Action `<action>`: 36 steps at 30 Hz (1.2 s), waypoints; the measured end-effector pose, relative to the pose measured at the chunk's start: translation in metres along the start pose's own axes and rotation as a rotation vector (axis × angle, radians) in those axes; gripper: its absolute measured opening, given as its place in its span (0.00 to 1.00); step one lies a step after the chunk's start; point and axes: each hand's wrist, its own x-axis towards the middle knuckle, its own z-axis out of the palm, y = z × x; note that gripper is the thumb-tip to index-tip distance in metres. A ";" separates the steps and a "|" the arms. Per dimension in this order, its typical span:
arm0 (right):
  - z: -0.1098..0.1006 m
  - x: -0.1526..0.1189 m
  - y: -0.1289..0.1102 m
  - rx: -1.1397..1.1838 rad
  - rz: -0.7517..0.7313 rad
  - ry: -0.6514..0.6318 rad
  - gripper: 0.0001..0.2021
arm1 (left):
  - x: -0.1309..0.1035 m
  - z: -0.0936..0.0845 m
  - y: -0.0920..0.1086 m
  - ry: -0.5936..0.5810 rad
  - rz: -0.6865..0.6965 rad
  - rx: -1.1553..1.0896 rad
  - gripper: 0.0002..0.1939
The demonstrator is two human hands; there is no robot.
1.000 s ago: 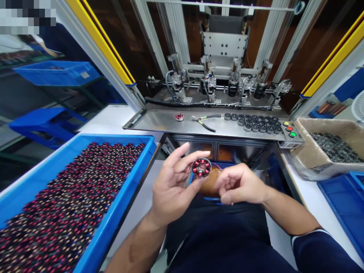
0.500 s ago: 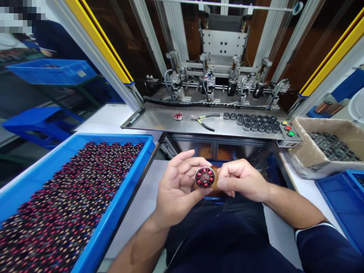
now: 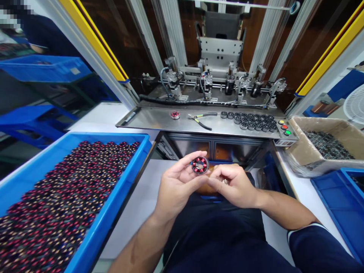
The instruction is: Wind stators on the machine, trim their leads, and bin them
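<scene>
My left hand (image 3: 178, 182) holds a motor stator (image 3: 200, 165), a dark ring with red wire coils inside, between thumb and fingers, its open face tilted toward me. Beside it my right hand (image 3: 236, 184) is closed, thumb and forefinger pinched near the stator's lower right edge. A small shiny bit shows within the curled right fingers; what it is I cannot make out. Both hands are above my lap. Beyond them, on the metal ledge, lie another red-wound stator (image 3: 174, 115), cutting pliers (image 3: 202, 123) with open handles, and several unwound black stator cores (image 3: 253, 121).
A blue bin (image 3: 146, 142) full of wound stators stands at left. Behind the ledge is a winding machine (image 3: 222, 47); coloured push buttons (image 3: 284, 127) sit at its right end. At right are a cardboard box (image 3: 295, 153) of cores and a blue crate (image 3: 330, 197). A person (image 3: 48, 38) is at far left.
My left hand has raised the stator slightly and turned it. My right hand has drawn a little down and left, still pinched. The view has shifted slightly.
</scene>
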 end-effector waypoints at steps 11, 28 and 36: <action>0.004 0.004 0.003 0.141 -0.153 0.169 0.11 | -0.012 0.000 -0.002 0.047 0.316 0.386 0.27; 0.018 0.001 0.008 0.393 -0.033 0.180 0.11 | -0.009 0.000 -0.006 -0.034 0.559 0.546 0.27; 0.019 -0.005 0.018 0.335 -0.005 0.270 0.12 | -0.009 0.000 -0.002 0.016 0.496 0.553 0.20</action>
